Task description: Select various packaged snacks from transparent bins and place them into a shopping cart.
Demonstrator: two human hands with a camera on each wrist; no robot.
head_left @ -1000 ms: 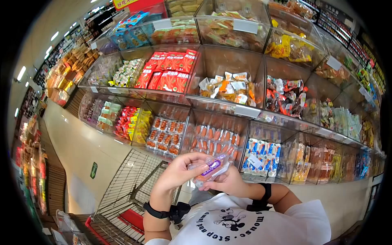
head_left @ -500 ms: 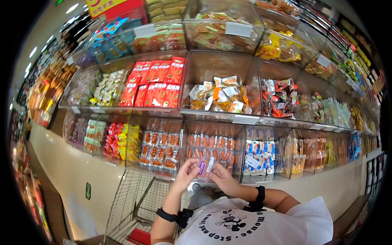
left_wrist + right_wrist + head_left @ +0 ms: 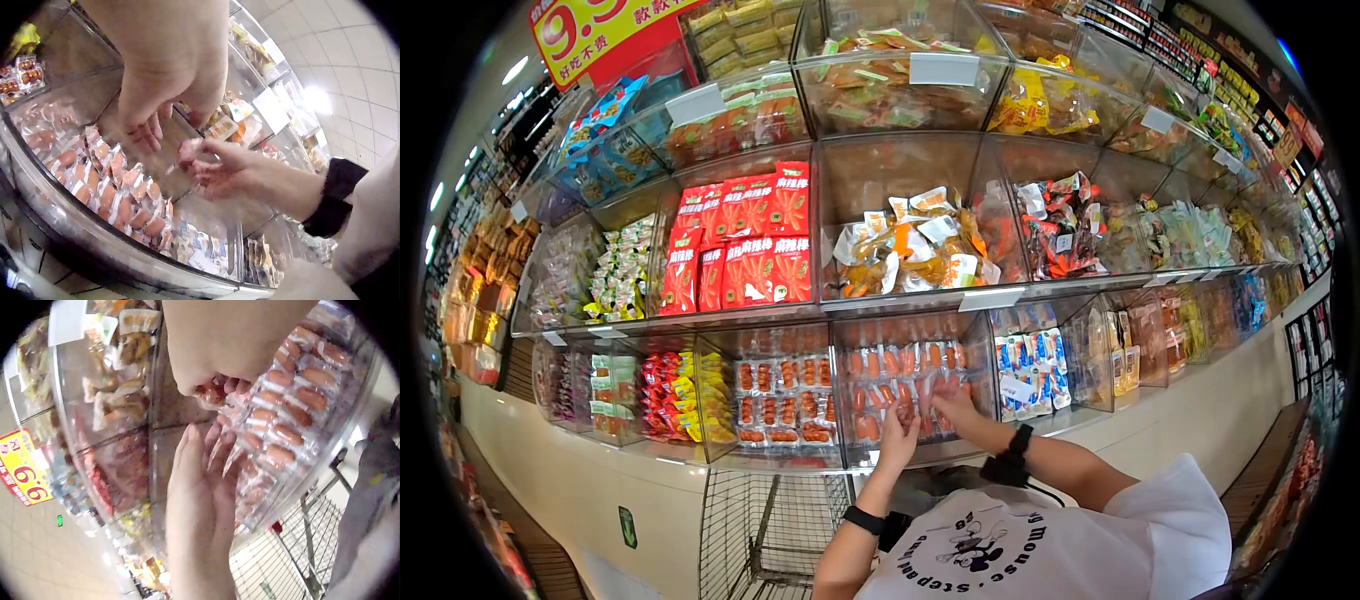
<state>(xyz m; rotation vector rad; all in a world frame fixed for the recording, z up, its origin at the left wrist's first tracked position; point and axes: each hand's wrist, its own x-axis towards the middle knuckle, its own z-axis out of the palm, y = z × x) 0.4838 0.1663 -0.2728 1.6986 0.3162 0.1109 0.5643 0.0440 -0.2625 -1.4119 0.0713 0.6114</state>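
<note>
Over the bin of wrapped sausages (image 3: 905,360) my two hands are close together. My right hand (image 3: 960,412) pinches a small clear-wrapped sausage (image 3: 212,395) between thumb and fingers. Beside it, apart from the held packet, my left hand (image 3: 897,432) has its fingers extended and fairly straight, as the right wrist view shows for this left hand (image 3: 203,494). In the left wrist view the left fingers point down above the bin, near the right hand (image 3: 225,172). Rows of wrapped sausages (image 3: 119,194) lie just below.
Clear bin walls stand around the hands. Left is a bin of paired-sausage packs (image 3: 785,395); right, blue-and-white packets (image 3: 1032,365). Above are white-and-orange packets (image 3: 920,240) and red bags (image 3: 745,240). A wire cart (image 3: 775,520) stands below the shelf.
Both hands have moved from near the chest to over the sausage bin and drawn apart. The purple-labelled packet earlier between them is not recognisable now. The left hand has let go; the view has shifted.
</note>
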